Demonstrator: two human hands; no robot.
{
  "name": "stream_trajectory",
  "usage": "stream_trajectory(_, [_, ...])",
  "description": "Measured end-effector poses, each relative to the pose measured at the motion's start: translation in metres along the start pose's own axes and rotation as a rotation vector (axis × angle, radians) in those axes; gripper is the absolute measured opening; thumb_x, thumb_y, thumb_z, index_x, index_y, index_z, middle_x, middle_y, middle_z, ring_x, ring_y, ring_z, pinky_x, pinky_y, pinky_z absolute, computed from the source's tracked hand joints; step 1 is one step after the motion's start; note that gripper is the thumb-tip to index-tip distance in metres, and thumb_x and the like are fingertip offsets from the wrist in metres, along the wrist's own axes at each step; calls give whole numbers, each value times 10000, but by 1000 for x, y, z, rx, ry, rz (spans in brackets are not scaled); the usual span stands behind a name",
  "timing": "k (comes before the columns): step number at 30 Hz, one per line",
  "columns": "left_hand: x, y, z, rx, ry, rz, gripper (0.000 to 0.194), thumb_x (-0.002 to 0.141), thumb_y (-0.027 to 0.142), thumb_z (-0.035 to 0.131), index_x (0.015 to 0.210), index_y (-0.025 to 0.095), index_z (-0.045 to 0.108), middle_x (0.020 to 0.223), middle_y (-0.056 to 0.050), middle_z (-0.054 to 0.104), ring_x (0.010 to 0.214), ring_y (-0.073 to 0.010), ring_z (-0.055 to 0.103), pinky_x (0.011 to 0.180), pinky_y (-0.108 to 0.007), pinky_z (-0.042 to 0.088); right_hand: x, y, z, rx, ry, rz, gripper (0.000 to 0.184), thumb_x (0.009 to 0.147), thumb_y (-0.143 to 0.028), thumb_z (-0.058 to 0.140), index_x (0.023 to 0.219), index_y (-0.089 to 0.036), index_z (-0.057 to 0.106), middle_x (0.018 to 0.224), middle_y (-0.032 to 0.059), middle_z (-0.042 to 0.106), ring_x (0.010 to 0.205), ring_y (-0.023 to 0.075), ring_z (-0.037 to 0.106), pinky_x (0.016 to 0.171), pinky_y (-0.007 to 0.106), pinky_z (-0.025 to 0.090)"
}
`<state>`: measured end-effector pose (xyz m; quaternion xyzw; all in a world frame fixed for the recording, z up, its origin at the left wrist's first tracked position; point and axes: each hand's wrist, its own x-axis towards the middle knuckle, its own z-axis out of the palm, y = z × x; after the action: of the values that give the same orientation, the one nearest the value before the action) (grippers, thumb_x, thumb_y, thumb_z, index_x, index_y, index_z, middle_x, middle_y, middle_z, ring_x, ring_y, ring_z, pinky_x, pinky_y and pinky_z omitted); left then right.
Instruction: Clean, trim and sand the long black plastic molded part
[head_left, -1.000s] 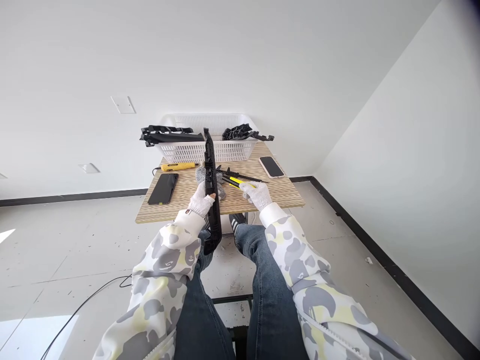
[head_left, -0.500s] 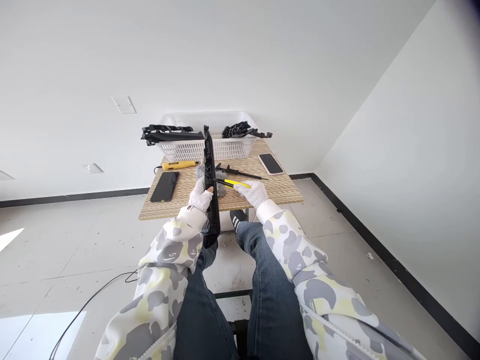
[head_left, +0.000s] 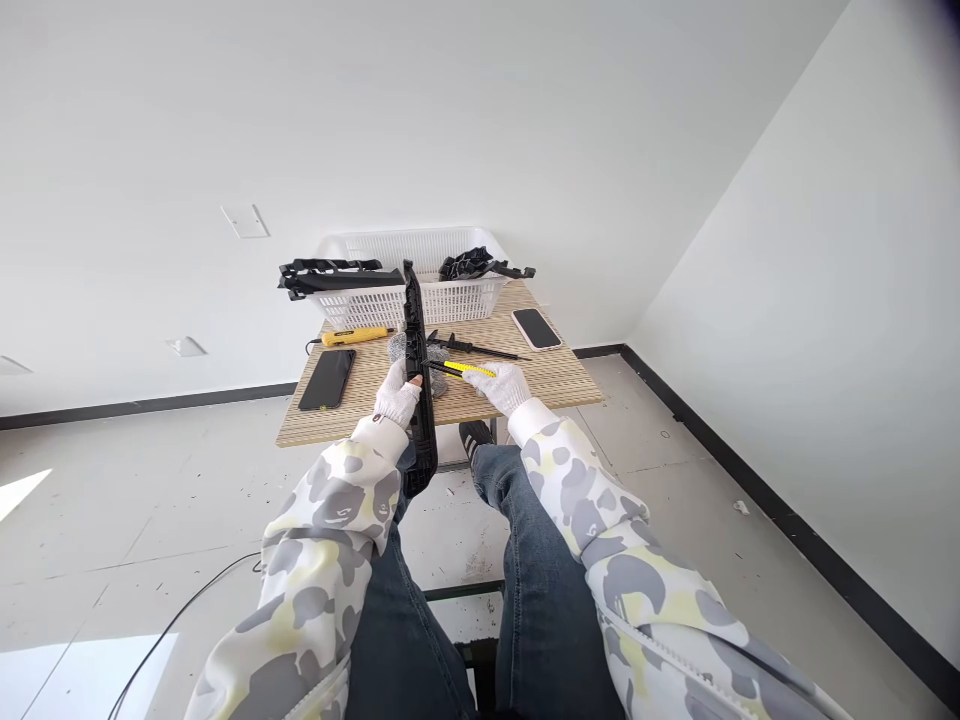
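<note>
One black part (head_left: 425,430) gripped in your left hand (head_left: 397,396), yellow tool (head_left: 480,371) pinched in your right hand (head_left: 508,389), tip lined up by the part imo, so keep both steady.

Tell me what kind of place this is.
Probably a small makeshift workstation in a plain room: a little wooden table against the wall, a white basket of black plastic parts, and a black caliper-like tool.
</note>
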<state>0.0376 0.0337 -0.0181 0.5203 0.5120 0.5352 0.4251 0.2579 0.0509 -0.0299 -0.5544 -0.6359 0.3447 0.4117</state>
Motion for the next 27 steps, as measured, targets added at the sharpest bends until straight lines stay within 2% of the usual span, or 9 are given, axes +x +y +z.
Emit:
stream_trajectory(3, [0,3,1,-107,-18,-70,498,713,417,714,1162,230,609,899,-16,728,732,-201,701,716,-366,600,0,-2,0,4,-6,24,510,787,-656,672,886,-172,796,584,1,656,557,140,561,544,253,431])
stream_trajectory(8, [2,4,2,-190,-36,-102,505,685,399,787,1118,206,610,867,-25,726,708,-193,707,712,-378,616,-2,-7,1,43,16,93,488,751,-634,711,853,-162,781,576,-3,648,545,133,552,543,245,426])
stream_trajectory(13, [4,2,3,-241,-46,-103,523,674,412,825,1088,182,603,847,-40,728,671,-186,712,663,-361,617,-3,-13,0,48,19,138,484,756,-615,705,842,-142,768,531,-4,626,492,121,539,497,233,397])
stream_trajectory(20, [4,-3,4,-302,-44,-75,548,666,437,858,1072,181,592,832,-30,730,649,-168,700,694,-371,622,-6,-25,1,77,24,201,468,752,-572,724,850,-116,759,467,-24,571,415,99,462,429,229,350])
stream_trajectory(27, [5,-8,3,-322,-50,-77,552,652,466,868,1045,191,593,839,-19,736,662,-161,702,687,-343,617,-10,-29,0,116,27,220,437,718,-558,760,851,-142,760,501,-23,592,436,101,468,423,233,359])
